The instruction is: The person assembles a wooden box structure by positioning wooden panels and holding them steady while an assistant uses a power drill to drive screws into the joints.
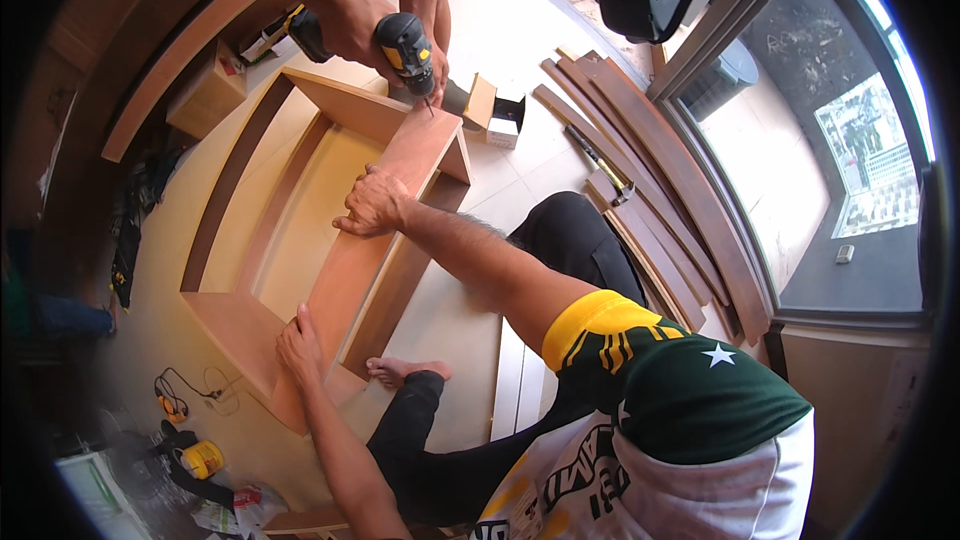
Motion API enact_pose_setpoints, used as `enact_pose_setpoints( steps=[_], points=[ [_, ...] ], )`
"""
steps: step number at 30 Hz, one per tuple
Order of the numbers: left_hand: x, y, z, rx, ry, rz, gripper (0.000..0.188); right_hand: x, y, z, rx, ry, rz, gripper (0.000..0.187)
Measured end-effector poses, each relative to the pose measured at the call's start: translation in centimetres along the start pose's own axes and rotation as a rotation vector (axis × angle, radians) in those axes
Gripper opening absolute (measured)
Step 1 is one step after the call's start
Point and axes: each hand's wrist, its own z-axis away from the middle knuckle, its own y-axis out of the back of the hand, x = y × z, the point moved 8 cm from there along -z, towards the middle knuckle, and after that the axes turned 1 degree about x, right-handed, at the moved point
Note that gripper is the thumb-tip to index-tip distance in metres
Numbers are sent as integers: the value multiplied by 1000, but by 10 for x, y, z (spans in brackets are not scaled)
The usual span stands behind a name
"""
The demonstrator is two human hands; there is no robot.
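A reddish-brown wooden frame (232, 185), open in the middle, rests on the floor before me. Along its near side runs a long flat board (352, 258). My right hand (375, 202) presses on this board around its middle, fingers curled over the far edge. At the board's near left end, my left hand (299, 348) grips the corner where it meets the end panel (240, 332). Across from me, a co-worker's hands hold a black and yellow cordless drill (404, 44). Its bit points down at the board's far end.
A small open cardboard box (494, 118) stands beyond the frame's far corner. To the right lie several long brown boards (660, 175) with a hammer (602, 166) on them, beside a glass door (800, 140). A cable (190, 390) and yellow container (202, 459) are at lower left.
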Motion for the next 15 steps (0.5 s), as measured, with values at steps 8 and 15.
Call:
enact_pose_setpoints(
  steps=[8,15],
  points=[
    [0,1,1,-11,10,19,80,0,7,5,-40,-25,-28,68],
    [-4,-2,-2,-24,8,-22,74,0,5,2,-46,-24,-29,68]
  ],
)
